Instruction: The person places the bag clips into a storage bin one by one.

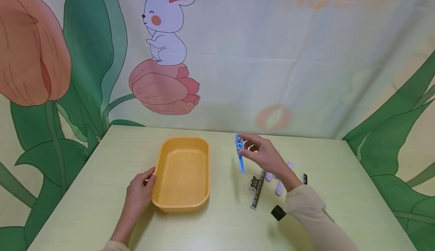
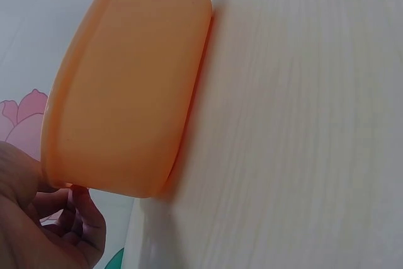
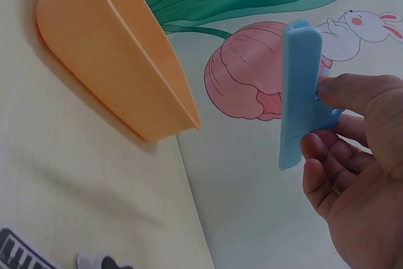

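Observation:
A yellow-orange tray [image 1: 183, 175] stands on the table with nothing in it. My left hand [image 1: 138, 190] grips its left rim, thumb over the edge; the left wrist view shows this hand [image 2: 53, 225] at the end of the tray's outer wall [image 2: 126, 92]. To the right of the tray, my right hand [image 1: 263, 154] pinches a light blue clip [image 1: 240, 158] above the table. In the right wrist view, the blue clip [image 3: 299, 92] is between the thumb and fingers of this hand [image 3: 362, 168].
Below and beside my right forearm lie a black-and-white piano-key clip [image 1: 259, 190], several purple pieces [image 1: 280, 188], a small black block [image 1: 278, 213] and another keyboard-patterned piece [image 1: 305, 179]. A printed curtain [image 1: 238, 54] hangs behind the table.

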Demonstrator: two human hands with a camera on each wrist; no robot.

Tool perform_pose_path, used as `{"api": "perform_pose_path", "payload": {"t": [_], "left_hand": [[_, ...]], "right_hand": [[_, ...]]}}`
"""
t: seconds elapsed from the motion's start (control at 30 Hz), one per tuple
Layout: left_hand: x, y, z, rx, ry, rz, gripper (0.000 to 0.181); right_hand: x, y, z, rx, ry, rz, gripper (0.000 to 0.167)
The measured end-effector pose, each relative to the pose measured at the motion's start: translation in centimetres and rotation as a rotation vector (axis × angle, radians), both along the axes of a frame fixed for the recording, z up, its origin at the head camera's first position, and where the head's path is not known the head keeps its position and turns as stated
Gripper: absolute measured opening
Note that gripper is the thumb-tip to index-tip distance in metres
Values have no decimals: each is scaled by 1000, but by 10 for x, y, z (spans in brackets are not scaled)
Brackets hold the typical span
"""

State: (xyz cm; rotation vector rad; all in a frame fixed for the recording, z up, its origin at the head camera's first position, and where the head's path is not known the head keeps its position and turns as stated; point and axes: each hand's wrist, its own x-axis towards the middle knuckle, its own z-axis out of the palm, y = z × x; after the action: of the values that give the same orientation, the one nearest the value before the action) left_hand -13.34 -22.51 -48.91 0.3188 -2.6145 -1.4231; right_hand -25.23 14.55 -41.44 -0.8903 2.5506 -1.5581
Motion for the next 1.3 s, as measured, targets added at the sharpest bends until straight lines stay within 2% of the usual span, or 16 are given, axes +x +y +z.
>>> {"api": "perform_pose_path", "payload": {"t": [0.23, 0.97, 1.3], "left_hand": [[-1, 0, 0, 4, -6, -1, 43], [-1, 1, 0, 20, -5, 2, 43], [-1, 1, 0, 33, 0, 3, 43]], "right_hand": [[-2, -21, -2, -2, 32, 46, 47], [-3, -87, -7, -43, 26, 115, 46], [1, -107, -8, -40, 12, 138, 46]]}}
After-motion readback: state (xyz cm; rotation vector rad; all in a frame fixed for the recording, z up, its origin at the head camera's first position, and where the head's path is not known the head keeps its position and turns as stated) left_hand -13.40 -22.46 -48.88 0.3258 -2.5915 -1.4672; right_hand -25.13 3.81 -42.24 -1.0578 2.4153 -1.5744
